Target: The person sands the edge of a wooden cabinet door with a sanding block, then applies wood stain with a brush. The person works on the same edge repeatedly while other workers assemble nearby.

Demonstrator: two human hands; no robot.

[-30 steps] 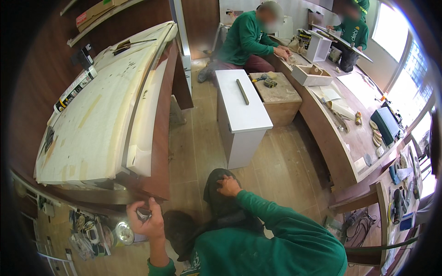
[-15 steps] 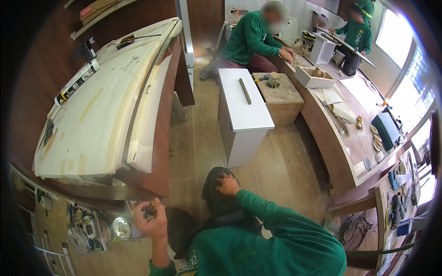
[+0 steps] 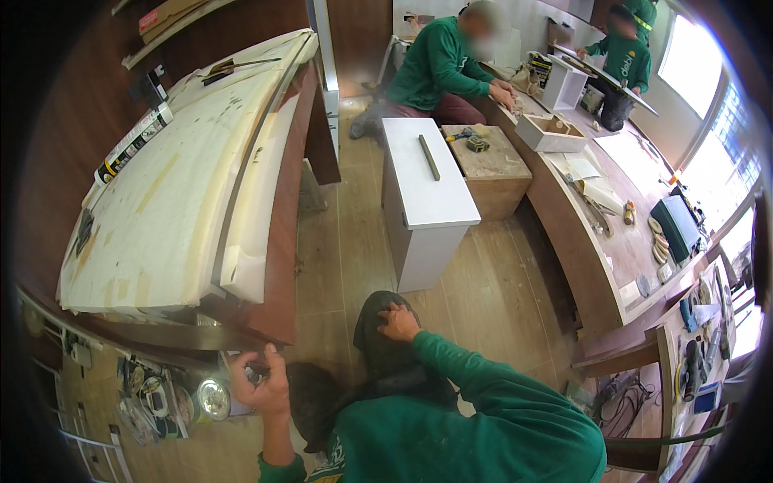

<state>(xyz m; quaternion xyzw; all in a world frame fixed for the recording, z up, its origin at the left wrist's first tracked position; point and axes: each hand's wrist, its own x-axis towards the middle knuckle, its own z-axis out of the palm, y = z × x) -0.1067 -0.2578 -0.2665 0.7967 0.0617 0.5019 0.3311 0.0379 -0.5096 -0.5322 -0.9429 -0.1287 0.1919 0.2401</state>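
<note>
My left hand [image 3: 262, 378] is raised at the lower corner of the dark wood cabinet [image 3: 276, 294], closed round a small dark object I cannot make out, partly hidden by the fingers. My right hand [image 3: 398, 322] lies with fingers apart on my dark-clad knee [image 3: 372, 346]. Beyond the knee stands a white cabinet [image 3: 427, 173] with a grey bar [image 3: 428, 157] on top. Cream padded sheeting [image 3: 145, 225] covers the left cabinet's top, with a white-and-black cartridge [image 3: 133, 143] along its edge.
Two co-workers [image 3: 439, 72] [image 3: 624, 56] in green work at the back and right. A wooden box [image 3: 493, 181] bears a yellow tape measure [image 3: 477, 145]. A long bench [image 3: 564, 225] with tools lines the right. Cans and bagged items [image 3: 161, 406] lie on the floor at lower left.
My left hand moves slightly rightward and upward in the picture between the first frame and now, still near the cabinet's corner. My right hand stays on the knee.
</note>
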